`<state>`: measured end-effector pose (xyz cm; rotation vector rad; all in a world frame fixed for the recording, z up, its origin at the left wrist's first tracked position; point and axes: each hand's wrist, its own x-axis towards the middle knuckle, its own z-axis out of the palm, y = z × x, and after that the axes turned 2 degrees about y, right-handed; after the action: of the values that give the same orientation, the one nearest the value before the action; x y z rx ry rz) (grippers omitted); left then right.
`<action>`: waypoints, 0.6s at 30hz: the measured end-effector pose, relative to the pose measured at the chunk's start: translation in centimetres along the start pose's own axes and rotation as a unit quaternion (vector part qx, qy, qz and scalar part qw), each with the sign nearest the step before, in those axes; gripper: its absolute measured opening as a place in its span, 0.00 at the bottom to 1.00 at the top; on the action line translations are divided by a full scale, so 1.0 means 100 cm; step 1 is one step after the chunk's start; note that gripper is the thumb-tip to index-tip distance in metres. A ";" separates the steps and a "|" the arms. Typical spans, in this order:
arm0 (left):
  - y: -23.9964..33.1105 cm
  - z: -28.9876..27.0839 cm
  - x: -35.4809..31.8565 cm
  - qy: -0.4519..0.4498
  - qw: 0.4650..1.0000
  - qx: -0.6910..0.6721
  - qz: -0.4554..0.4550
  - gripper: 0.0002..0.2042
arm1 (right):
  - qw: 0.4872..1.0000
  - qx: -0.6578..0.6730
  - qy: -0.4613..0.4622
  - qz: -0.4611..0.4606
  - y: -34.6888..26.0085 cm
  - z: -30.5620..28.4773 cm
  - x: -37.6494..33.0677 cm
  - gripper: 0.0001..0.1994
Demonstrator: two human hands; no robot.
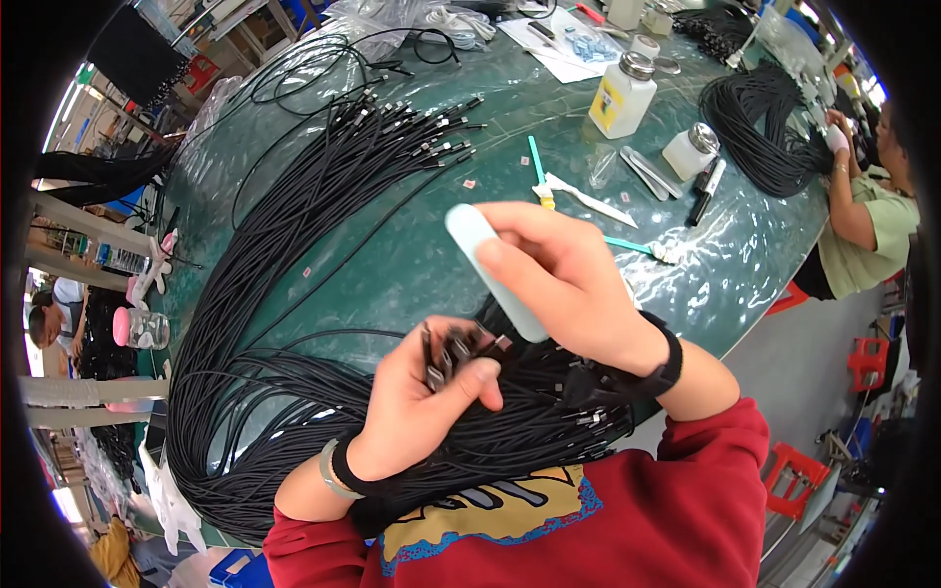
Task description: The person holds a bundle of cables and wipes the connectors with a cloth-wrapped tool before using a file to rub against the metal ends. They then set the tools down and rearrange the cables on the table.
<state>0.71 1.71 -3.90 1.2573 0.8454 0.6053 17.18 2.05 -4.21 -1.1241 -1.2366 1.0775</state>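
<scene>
My left hand (412,407) is closed around a cluster of black cable connectors (449,358), whose small metal tips show between the fingers. My right hand (573,284) pinches a flat, pale blue stick (470,230) with a rounded upper end. It slants down toward the connectors; whether its lower end touches them I cannot tell. A thick bundle of black cables (240,279) curves across the left of the green table (343,265) and runs beneath both hands. Many connector ends lie at its far end, and more lie under my right forearm.
Beyond my right hand are a clear bottle with a yellow label (622,95), a smaller bottle (691,150), tweezers (649,174), markers (706,191) and a teal-handled brush (537,162). A coiled cable bundle (755,127) lies near a co-worker (867,216). A pink-lidded jar (145,328) stands left.
</scene>
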 end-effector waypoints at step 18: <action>-0.007 -0.011 0.004 0.009 0.999 -0.034 0.033 0.11 | 0.979 -0.131 -0.024 -0.152 0.003 0.010 -0.013 0.15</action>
<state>0.03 2.46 -4.81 1.2222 0.7943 0.6935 16.16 0.82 -4.67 -1.0654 -1.5650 0.7290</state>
